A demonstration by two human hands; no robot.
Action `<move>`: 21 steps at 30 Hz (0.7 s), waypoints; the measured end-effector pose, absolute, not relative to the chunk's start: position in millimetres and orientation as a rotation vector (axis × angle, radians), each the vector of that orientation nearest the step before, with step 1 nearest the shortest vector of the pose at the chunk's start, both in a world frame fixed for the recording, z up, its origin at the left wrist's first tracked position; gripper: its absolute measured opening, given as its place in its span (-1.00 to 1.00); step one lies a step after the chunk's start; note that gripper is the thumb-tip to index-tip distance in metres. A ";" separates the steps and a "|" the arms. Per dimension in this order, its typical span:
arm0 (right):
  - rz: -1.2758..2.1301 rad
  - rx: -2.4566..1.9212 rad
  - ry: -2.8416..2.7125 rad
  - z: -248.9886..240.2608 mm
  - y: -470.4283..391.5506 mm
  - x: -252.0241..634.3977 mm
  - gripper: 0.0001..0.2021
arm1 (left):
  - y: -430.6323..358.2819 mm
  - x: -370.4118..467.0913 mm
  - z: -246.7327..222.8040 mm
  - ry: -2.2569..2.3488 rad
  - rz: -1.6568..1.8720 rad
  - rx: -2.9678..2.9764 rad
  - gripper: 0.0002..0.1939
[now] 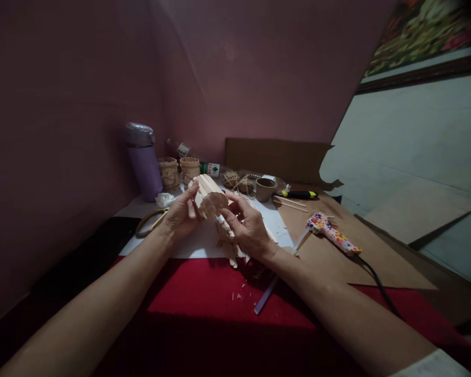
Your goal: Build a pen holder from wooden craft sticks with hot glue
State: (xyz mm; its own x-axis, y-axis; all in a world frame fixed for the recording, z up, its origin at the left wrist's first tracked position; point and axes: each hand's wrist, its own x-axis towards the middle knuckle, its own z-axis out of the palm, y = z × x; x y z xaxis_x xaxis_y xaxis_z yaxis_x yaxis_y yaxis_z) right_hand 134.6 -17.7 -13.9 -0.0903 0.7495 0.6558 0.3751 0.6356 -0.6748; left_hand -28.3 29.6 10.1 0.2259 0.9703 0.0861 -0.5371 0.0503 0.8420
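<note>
A small cup covered with wooden craft sticks (210,195) is held up between both hands, tilted so its round, shiny end faces me. My left hand (182,209) grips its left side, thumb on top along the sticks. The fingers of my right hand (246,222) pinch the right edge near that end. Under the hands lies a loose pile of craft sticks (230,248), partly hidden by the right hand. To the left, scissors (152,222) with a yellowish handle lie close to my left wrist.
Behind stand a purple bottle (145,167), two stick-covered cups (190,168), twine balls (243,183) and a small brown cup (266,189). At right, a flowered glue gun (332,233) and a yellow-black cutter (300,194) rest on cardboard (377,267). A glue stick (266,297) lies on red cloth (188,293).
</note>
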 end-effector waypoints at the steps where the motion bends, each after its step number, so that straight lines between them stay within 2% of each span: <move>1: 0.398 -0.923 -1.711 -14.2 -18.3 134.6 -0.63 | 28.5 -27.5 10.5 0.598 1.231 0.903 -0.62; 7: 0.432 -0.895 -1.655 -14.1 -20.0 135.7 -0.60 | 26.0 -21.9 9.6 0.585 1.128 0.913 -0.61; 15: 0.849 -0.828 -1.279 0.4 -14.0 136.7 -0.64 | 32.2 -26.2 -1.4 0.627 1.213 0.894 -0.64; 21: 0.959 -0.690 -1.259 3.3 -12.8 136.9 -0.62 | 36.6 -28.1 -0.8 0.627 1.258 0.829 -0.72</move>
